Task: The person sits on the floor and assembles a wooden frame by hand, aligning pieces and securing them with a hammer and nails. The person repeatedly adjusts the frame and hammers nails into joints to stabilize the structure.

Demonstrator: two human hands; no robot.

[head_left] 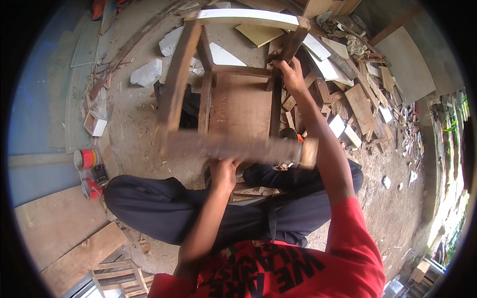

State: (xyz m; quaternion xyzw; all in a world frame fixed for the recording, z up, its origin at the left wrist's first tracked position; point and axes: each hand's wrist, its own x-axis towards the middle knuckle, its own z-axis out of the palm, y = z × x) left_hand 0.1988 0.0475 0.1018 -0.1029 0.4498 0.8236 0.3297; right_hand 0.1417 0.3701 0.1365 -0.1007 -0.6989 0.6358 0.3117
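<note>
In front of me I hold a wooden stool-like frame [179, 79] with thick legs, crossbars and a brown board panel [241, 107] inside it. A white strip [248, 13] runs along its far bar. The near bar [228, 148] is blurred by motion. My left hand [224, 174] is closed on the underside of that near bar, its fingertips partly hidden. My right hand [289, 74] wraps round the right-hand side piece near the far end, fingers bent over the wood.
Wood scraps and offcuts [360, 102] are heaped on the right. White broken chunks [146, 72] lie on the floor to the left. Red-labelled cans [87, 159] stand by my left knee, near a plywood sheet [59, 218]. A slatted wooden piece [121, 278] lies at lower left.
</note>
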